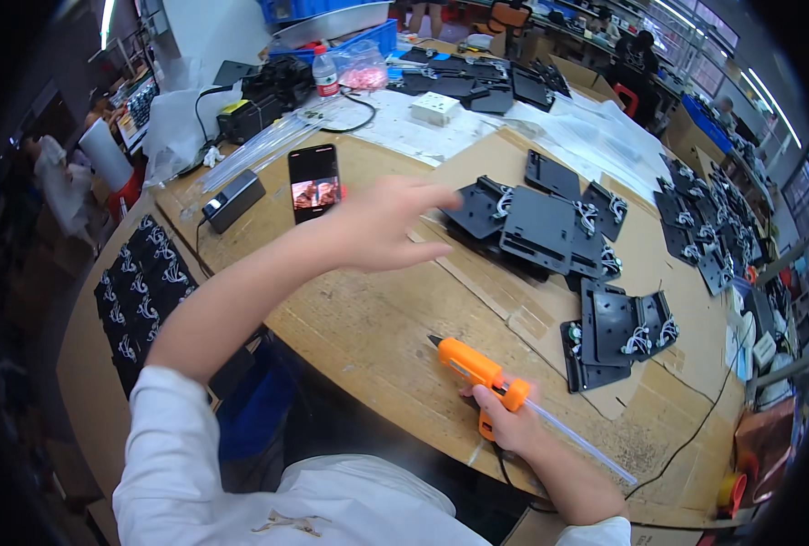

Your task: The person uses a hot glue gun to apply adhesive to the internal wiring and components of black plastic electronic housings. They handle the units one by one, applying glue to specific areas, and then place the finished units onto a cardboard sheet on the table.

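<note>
My right hand (506,417) is wrapped round the handle of an orange hot glue gun (471,362). Its dark nozzle points up and to the left, and a clear glue stick (588,446) trails out of its back. Stretched across the table, my left hand (391,223) has its thumb and fingers apart with nothing between them. The fingertips are close to a group of black plastic panels (539,229) with white wires; whether they touch the nearest panel I cannot tell. Closer to me on the right lie more black panels (612,326) with wires.
A phone (313,182) stands behind my left forearm, beside a black power adapter (233,200). Wired black parts (141,291) lie in rows at left, more panels (709,223) at far right. At the back are a bottle (325,73) and a white box (434,108). A cable (687,441) crosses the right side.
</note>
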{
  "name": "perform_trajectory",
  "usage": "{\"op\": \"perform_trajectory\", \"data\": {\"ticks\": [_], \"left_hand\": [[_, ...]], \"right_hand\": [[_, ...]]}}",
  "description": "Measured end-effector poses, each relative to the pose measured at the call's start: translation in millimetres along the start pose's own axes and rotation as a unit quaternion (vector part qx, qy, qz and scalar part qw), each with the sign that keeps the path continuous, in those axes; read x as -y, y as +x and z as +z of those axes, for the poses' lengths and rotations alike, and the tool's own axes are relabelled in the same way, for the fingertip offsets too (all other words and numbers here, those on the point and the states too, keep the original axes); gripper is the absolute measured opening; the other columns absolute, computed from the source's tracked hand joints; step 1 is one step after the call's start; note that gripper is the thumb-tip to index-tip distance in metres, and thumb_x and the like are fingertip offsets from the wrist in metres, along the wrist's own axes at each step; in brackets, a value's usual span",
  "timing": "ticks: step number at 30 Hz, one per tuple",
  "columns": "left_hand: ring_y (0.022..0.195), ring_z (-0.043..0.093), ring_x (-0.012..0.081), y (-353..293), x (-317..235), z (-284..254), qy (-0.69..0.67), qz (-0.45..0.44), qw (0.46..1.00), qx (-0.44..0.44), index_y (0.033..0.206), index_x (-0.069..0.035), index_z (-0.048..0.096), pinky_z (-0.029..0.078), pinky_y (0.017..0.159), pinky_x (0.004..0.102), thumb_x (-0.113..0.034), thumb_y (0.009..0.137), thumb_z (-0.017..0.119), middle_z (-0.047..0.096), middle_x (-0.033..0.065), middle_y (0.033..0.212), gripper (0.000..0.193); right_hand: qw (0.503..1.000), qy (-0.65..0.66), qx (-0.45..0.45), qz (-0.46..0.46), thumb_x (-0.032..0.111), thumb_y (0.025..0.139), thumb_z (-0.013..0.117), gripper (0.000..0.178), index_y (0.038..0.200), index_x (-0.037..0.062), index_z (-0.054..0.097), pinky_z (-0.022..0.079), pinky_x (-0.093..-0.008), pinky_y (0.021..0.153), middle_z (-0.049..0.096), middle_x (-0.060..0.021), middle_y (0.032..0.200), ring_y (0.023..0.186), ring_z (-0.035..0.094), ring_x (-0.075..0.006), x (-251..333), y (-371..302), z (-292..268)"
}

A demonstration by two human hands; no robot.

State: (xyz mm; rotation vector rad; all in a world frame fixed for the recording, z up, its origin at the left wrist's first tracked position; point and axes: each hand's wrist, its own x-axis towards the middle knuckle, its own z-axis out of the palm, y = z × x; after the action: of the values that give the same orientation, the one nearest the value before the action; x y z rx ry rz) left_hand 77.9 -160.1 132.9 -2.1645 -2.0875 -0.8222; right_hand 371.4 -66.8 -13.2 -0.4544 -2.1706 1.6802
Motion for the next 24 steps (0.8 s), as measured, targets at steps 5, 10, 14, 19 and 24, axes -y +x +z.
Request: {"op": "perform_trajectory", "data": {"ticks": [5, 10, 14, 19, 24], "left_hand": [[0.125, 0.048, 0.0423, 84.1, 13.6, 90.9, 0.092, 0.034, 0.993, 0.072, 0.127, -0.011, 0.053, 0.044, 0.103, 0.0450, -0.037, 0.069, 0.083, 0.044, 0.0231, 0.141, 0.071], [0.122, 0.052, 0.0374, 96.4, -5.0, 145.9, 0.138, 0.083, 0.987, -0.022, 0.107, -0.011, 0.060, 0.044, 0.097, 0.0593, -0.026, 0.083, 0.071, 0.052, 0.0170, 0.132, 0.030], [0.103, 0.063, 0.0300, 80.8, -1.8, 123.4, 0.169, 0.126, 0.969, -0.130, 0.101, -0.010, 0.060, 0.052, 0.084, 0.0472, -0.019, 0.086, 0.068, 0.064, 0.0107, 0.109, 0.019], [0.093, 0.064, 0.0253, 23.2, -42.0, 48.9, -0.115, -0.049, 0.923, -0.365, 0.114, -0.007, 0.056, 0.051, 0.071, 0.0360, -0.008, 0.089, 0.067, 0.062, 0.0095, 0.105, 0.027], [0.115, 0.056, 0.0181, -114.9, -50.4, 40.0, -0.341, -0.194, 0.800, -0.454, 0.141, 0.003, 0.035, 0.042, 0.102, 0.0322, 0.005, 0.087, 0.063, 0.058, 0.0123, 0.123, 0.061]], "right_hand": [[1.000, 0.019, 0.004, -0.018, 0.022, 0.086, 0.070, 0.023, 0.075, 0.0035, 0.062, 0.041, -0.0300, 0.049, 0.053, -0.0035, 0.053, 0.048, 0.050, -0.0132, 6.6, 3.7, 10.8], [0.999, 0.025, 0.004, 0.028, 0.022, 0.086, 0.069, 0.022, 0.077, 0.0030, 0.064, 0.042, -0.0292, 0.050, 0.054, -0.0030, 0.054, 0.049, 0.052, -0.0118, 14.5, -1.0, 8.6], [0.999, 0.026, 0.014, 0.026, 0.022, 0.087, 0.069, 0.021, 0.079, 0.0023, 0.066, 0.043, -0.0289, 0.050, 0.056, -0.0034, 0.055, 0.050, 0.054, -0.0118, 7.4, -0.1, 10.9], [0.999, 0.017, 0.018, 0.026, 0.020, 0.089, 0.066, 0.021, 0.086, -0.0005, 0.069, 0.047, -0.0295, 0.056, 0.062, -0.0047, 0.063, 0.056, 0.058, -0.0130, 11.3, -0.4, 3.0], [0.989, 0.112, -0.018, 0.096, 0.020, 0.096, 0.055, 0.027, 0.111, -0.0024, 0.059, 0.051, -0.0424, 0.089, 0.065, -0.0139, 0.100, 0.094, 0.066, -0.0254, 9.0, -10.3, 3.5]]}}
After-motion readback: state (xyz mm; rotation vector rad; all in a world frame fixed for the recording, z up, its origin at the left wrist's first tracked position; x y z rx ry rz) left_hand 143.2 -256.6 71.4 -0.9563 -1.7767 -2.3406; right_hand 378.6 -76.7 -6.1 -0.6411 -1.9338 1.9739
